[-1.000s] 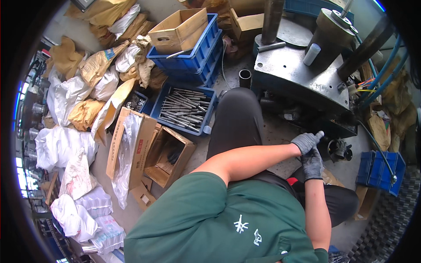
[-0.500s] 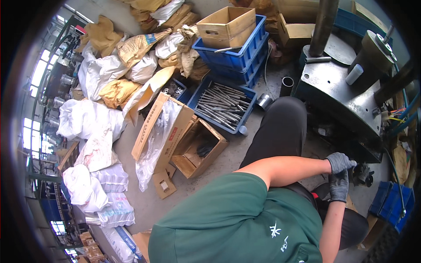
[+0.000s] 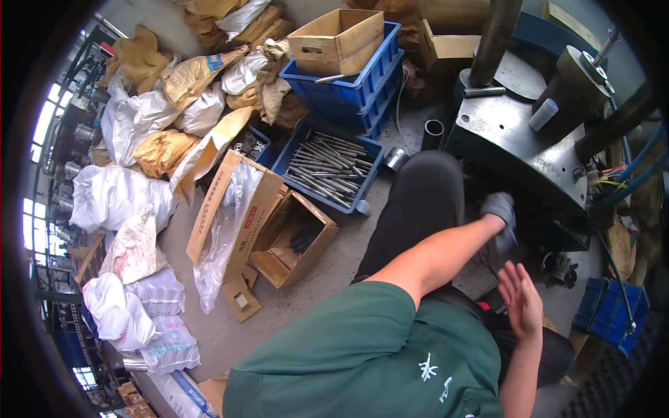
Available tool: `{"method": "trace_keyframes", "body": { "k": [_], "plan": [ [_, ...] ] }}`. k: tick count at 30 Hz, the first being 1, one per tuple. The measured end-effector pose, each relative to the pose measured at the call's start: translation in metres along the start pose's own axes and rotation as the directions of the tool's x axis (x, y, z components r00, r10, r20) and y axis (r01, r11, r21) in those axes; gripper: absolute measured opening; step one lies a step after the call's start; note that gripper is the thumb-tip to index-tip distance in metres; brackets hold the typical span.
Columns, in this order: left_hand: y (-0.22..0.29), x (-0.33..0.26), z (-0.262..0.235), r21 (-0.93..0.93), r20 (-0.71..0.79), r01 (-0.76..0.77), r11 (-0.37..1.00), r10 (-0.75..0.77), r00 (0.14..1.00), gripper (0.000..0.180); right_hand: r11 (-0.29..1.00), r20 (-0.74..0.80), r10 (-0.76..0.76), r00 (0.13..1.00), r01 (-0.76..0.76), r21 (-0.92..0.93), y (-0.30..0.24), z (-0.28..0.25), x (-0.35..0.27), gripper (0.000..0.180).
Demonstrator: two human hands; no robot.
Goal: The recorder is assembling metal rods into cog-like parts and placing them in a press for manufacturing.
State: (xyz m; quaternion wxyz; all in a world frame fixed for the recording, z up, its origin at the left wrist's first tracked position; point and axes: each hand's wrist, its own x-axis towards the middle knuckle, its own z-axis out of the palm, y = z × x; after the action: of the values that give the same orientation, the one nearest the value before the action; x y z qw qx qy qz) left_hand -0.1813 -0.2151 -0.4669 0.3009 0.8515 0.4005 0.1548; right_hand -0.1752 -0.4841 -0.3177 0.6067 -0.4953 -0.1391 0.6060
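Observation:
My left hand (image 3: 497, 205), in a grey knit work glove, is closed beside the dark machine base. From it hangs a second grey glove (image 3: 504, 242), slightly blurred. My right hand (image 3: 521, 299) is bare, raised just below that glove, with its fingers stretched out and nothing in them. A dark metal part (image 3: 559, 269) sits on the floor to the right of my hands.
The heavy press-like machine (image 3: 519, 132) stands at the upper right. A blue crate (image 3: 380, 150) of metal rods lies ahead of an opened carton (image 3: 324, 244). White sacks (image 3: 122, 198) pile up on the left. Blue bins (image 3: 606, 313) stand at the right.
The grey glove has come off my right hand, which is now bare and open. My left hand has moved up and left with that glove. The whole view has shifted slightly.

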Motion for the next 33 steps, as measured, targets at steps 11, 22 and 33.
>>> {"method": "trace_keyframes", "body": {
  "k": [11, 22, 33],
  "plan": [
    [0.088, -0.048, -0.088, -0.017, 0.102, -0.595, 0.804, 0.593, 0.799, 0.029, 0.966, -0.028, 0.130, 0.991, -0.121, 0.229, -0.021, -0.036, 0.054, 0.066],
    [0.079, -0.095, -0.024, 0.285, 0.202, -0.805, 0.520, 0.788, 0.581, 0.064, 0.842, -0.426, 0.001, 0.905, 0.229, 0.488, 0.016, -0.055, 0.137, 0.027],
    [0.064, -0.142, -0.174, -0.459, -0.110, -0.448, 0.767, 0.452, 0.885, 0.059, 0.880, -0.337, -0.133, 0.932, 0.267, 0.394, -0.056, -0.052, 0.102, 0.038]
  ]
}}
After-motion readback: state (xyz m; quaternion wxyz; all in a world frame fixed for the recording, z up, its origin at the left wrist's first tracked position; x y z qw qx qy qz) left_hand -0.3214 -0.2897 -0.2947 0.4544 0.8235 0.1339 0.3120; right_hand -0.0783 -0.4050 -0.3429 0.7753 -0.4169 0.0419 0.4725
